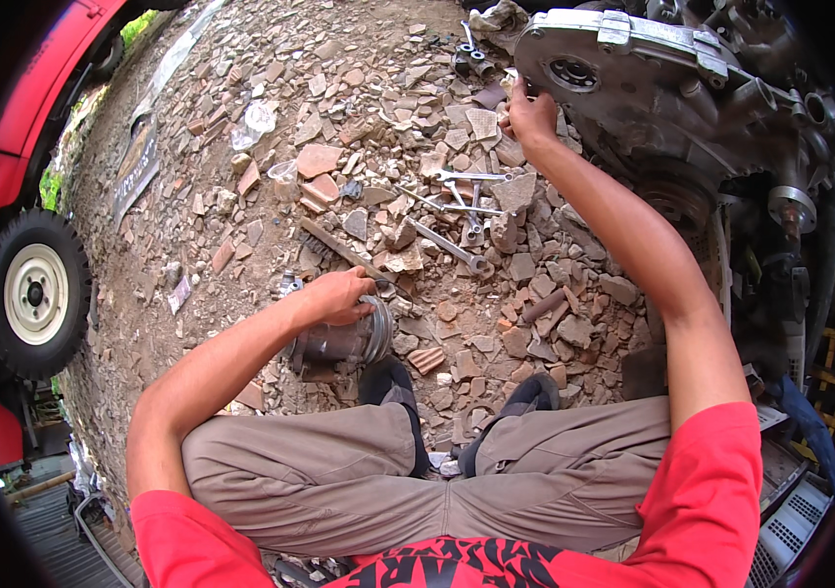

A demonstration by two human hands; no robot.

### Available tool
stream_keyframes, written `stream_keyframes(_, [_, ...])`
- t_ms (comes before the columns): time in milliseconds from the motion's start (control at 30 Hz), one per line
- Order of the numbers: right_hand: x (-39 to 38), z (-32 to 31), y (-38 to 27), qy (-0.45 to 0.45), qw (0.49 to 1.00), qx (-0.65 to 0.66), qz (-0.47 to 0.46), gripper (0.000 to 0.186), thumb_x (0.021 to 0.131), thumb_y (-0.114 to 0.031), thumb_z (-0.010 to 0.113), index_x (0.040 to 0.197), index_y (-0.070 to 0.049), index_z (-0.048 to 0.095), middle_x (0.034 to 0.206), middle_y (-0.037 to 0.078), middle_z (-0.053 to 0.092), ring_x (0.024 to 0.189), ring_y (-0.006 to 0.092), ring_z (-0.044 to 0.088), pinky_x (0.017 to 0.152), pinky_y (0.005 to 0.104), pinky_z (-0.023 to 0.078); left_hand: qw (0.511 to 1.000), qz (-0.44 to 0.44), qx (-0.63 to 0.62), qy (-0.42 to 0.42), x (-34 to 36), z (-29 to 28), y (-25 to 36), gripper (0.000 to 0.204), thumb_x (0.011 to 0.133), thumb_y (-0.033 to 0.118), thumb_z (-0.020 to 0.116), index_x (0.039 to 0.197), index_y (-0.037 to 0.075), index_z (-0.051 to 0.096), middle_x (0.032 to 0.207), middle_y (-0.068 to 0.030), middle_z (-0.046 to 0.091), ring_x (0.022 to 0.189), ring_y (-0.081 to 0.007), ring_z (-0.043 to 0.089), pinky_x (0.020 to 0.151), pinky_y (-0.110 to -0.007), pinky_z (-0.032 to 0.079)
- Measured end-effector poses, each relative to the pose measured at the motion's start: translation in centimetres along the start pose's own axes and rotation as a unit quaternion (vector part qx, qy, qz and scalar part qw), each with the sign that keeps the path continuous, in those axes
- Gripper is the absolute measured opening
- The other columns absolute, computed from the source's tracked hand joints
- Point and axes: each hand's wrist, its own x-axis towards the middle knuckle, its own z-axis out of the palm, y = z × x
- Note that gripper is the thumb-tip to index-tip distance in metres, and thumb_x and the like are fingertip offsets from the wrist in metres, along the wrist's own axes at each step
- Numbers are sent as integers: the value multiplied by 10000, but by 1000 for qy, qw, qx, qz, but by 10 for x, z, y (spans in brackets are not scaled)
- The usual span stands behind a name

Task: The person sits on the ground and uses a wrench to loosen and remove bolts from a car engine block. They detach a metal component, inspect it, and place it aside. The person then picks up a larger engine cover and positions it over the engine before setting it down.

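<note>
My left hand (pixel 342 296) is curled over the grooved pulley end of a dark metal cylindrical engine part (pixel 329 345), which lies on the rubble in front of my left foot. Just beyond that hand, a wooden-handled brush (pixel 344 247) lies slanted on the stones. My right arm stretches far forward. My right hand (pixel 532 120) is beside the rounded edge of a silver engine cover (pixel 633 54), fingers bent and drawn together near a small pale bit at their tips. What they hold, if anything, is too small to make out.
Several wrenches (pixel 457 257) lie on the broken tile and stones ahead. Small metal parts (pixel 469 61) sit near the engine. Dark engine pipework (pixel 790 211) stands at the right. A red vehicle with a cream wheel (pixel 35 294) is at the left. Plastic scraps (pixel 256 122) lie beyond.
</note>
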Motion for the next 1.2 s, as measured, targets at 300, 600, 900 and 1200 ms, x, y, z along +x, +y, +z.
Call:
stream_keyframes(300, [-4,28,-1,94,978,185,33,386,1041,-324,442,849,4,506,669,88,606,451,176,591,390,286,447,1000,11,-8,2,5,0,0,411,899,334,638,1191,46,607,1128,-193,583,1032,-390,612,888,-468,495])
stream_keyframes(600, [20,64,-31,220,802,518,201,393,995,-368,448,798,-29,479,574,78,525,408,176,481,374,310,349,998,9,-3,-66,9,-28,8,448,935,354,590,1230,17,582,1180,-215,621,1100,-379,600,966,-448,473])
stream_keyframes(900, [12,68,-38,202,756,578,231,524,1035,-495,327,811,-38,451,611,53,496,423,166,445,368,308,328,980,-72,36,183,-71,-196,72,447,966,348,587,1291,42,560,1291,-177,585,1179,-319,573,1032,-418,437])
stream_keyframes(1200, [16,56,-32,156,736,619,225,507,1019,-561,324,825,-108,445,578,-7,452,437,118,420,384,269,314,962,-49,-126,237,-106,-214,153,477,934,334,644,1291,29,564,1230,-181,628,1148,-307,598,986,-390,459])
